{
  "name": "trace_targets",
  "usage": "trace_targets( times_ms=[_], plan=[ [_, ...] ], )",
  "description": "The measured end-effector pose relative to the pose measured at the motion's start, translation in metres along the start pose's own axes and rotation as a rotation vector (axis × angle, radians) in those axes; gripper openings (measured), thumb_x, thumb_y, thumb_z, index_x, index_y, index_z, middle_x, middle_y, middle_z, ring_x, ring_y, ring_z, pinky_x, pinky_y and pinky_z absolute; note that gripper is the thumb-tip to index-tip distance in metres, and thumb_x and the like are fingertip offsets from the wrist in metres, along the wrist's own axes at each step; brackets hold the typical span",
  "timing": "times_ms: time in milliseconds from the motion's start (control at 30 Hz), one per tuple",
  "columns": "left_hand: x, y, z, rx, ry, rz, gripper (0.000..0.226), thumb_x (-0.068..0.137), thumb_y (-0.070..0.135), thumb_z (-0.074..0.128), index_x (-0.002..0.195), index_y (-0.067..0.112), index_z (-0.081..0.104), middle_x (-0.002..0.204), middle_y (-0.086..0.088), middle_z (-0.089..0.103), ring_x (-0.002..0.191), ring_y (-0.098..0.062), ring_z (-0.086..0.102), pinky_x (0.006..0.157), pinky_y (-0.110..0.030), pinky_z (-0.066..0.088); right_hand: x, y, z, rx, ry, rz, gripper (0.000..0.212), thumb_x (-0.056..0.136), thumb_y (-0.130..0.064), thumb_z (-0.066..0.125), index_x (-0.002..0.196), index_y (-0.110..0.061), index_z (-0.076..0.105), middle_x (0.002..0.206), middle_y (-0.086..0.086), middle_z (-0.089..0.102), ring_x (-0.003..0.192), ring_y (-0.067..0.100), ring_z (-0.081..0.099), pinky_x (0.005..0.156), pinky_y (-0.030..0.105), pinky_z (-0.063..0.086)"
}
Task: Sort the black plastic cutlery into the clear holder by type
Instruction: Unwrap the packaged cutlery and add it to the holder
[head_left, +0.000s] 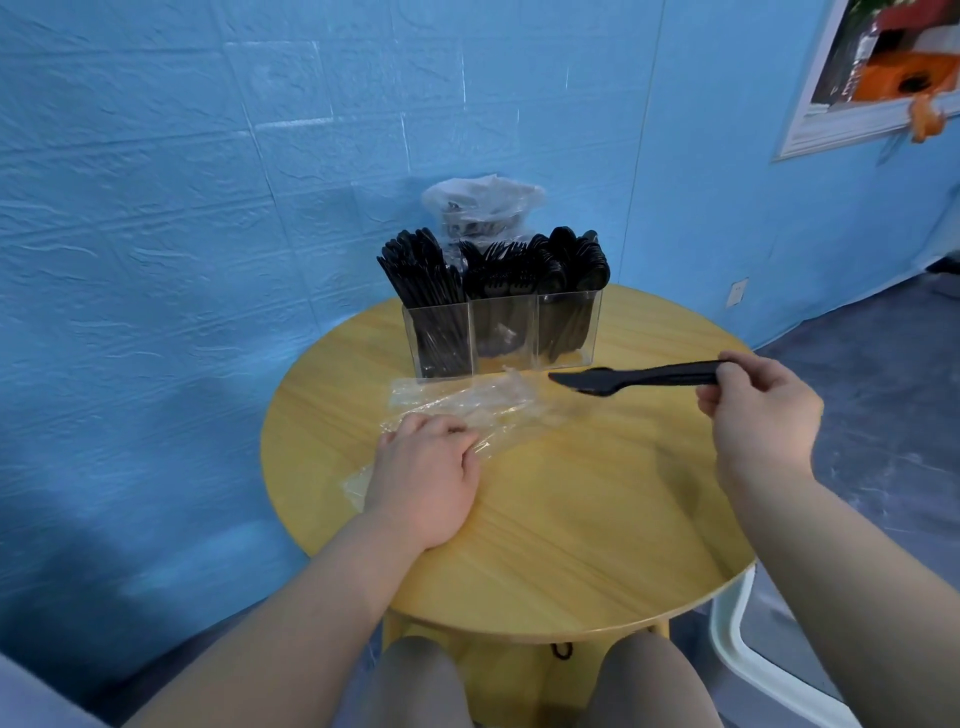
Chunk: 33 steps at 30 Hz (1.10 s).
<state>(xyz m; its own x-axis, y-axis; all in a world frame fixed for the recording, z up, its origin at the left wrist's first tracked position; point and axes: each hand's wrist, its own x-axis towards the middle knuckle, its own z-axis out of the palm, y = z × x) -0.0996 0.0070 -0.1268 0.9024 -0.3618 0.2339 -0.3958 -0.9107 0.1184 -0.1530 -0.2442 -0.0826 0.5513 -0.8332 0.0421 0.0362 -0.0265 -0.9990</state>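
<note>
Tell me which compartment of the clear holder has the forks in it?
The middle compartment: tines show at its top. The left compartment holds knives, the right compartment spoons with rounded bowls.

A round wooden table (545, 519) is carrying a clear holder (501, 332) of black cutlery, crumpled clear wrappers (467, 402), and a plastic bag (483, 205) behind the holder.
</note>
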Motion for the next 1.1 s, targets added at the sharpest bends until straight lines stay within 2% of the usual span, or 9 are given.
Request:
trace_targets(
  times_ms=[133,267,367,433,567,667,767,867,1100],
  plan=[
    [-0.002,0.003,-0.004,0.048,-0.001,0.014,0.036,0.097,0.04,0.036,0.125,0.037,0.058,0.138,0.018,0.044,0.129,-0.013,0.028,0.104,-0.04,0.028,-0.005,-0.015,-0.006,0.104,-0.039,0.004,0.016,0.09,-0.015,0.053,0.094,-0.022,0.067,0.058,-0.011,0.066,0.065,0.009,0.067,0.078,0.032,0.056],
    [-0.002,0.011,-0.018,-0.019,0.13,0.014,0.039,0.095,0.048,0.042,0.129,0.034,0.055,0.144,0.013,0.039,0.129,-0.015,0.031,0.1,-0.037,0.03,-0.02,-0.025,0.005,0.275,-0.182,0.064,0.014,0.092,-0.004,0.053,0.099,-0.007,0.065,0.08,0.006,0.066,0.066,0.012,0.065,0.077,0.028,0.056],
    [0.009,0.024,-0.046,-0.745,0.13,-0.209,0.038,0.096,0.04,0.05,0.129,0.024,0.057,0.12,0.01,0.06,0.094,-0.002,0.057,0.078,-0.018,0.043,-0.031,-0.026,0.017,0.358,-0.301,0.128,0.011,0.092,-0.001,0.053,0.094,-0.006,0.063,0.087,0.014,0.064,0.07,0.015,0.066,0.072,0.025,0.055],
    [0.016,0.031,-0.063,-1.214,0.045,-0.362,0.034,0.096,0.035,0.054,0.116,0.01,0.063,0.103,-0.003,0.069,0.067,-0.003,0.061,0.061,-0.019,0.045,-0.038,-0.026,0.023,0.405,-0.39,0.173,0.01,0.092,0.001,0.053,0.093,-0.004,0.062,0.087,0.015,0.063,0.071,0.017,0.066,0.068,0.022,0.056],
    [0.021,0.027,-0.083,-1.536,0.047,-0.453,0.023,0.095,0.024,0.058,0.104,0.003,0.06,0.086,-0.008,0.065,0.058,-0.005,0.06,0.054,-0.019,0.047,-0.05,-0.03,0.029,0.451,-0.646,0.285,0.011,0.091,0.006,0.052,0.091,-0.002,0.06,0.081,0.015,0.063,0.07,0.02,0.066,0.066,0.024,0.058],
    [0.023,0.019,-0.093,-1.436,0.074,-0.375,0.012,0.097,0.021,0.055,0.097,0.012,0.062,0.082,-0.001,0.063,0.058,-0.006,0.054,0.054,-0.019,0.044,-0.051,-0.034,0.026,0.192,-0.776,0.224,0.012,0.09,0.002,0.055,0.09,-0.008,0.062,0.09,0.014,0.067,0.083,0.022,0.069,0.08,0.034,0.056],
    [0.022,0.019,-0.098,-1.213,0.073,-0.233,0.011,0.096,0.019,0.053,0.097,0.017,0.064,0.078,0.0,0.063,0.057,-0.004,0.053,0.057,-0.021,0.043,-0.051,-0.047,0.03,-0.175,-0.786,-0.033,0.008,0.09,-0.017,0.061,0.094,-0.021,0.067,0.101,0.0,0.068,0.101,0.018,0.062,0.085,0.034,0.05],
    [0.021,0.025,-0.101,-1.025,0.056,-0.094,0.013,0.095,0.019,0.054,0.1,0.023,0.065,0.069,0.005,0.061,0.059,-0.003,0.055,0.062,-0.025,0.045,-0.056,-0.069,0.044,-0.194,-0.837,-0.216,0.012,0.089,-0.023,0.061,0.098,-0.028,0.067,0.095,-0.006,0.07,0.091,0.01,0.067,0.087,0.035,0.053],
    [0.026,0.032,-0.106,-0.987,0.03,-0.018,0.038,0.099,0.01,0.047,0.134,0.026,0.048,0.095,0.01,0.063,0.072,-0.004,0.058,0.086,-0.029,0.052,-0.057,-0.082,0.068,-0.47,-0.854,-0.586,0.014,0.082,-0.014,0.064,0.091,-0.02,0.073,0.081,-0.007,0.072,0.079,0.011,0.067,0.079,0.038,0.055]
  ],
)
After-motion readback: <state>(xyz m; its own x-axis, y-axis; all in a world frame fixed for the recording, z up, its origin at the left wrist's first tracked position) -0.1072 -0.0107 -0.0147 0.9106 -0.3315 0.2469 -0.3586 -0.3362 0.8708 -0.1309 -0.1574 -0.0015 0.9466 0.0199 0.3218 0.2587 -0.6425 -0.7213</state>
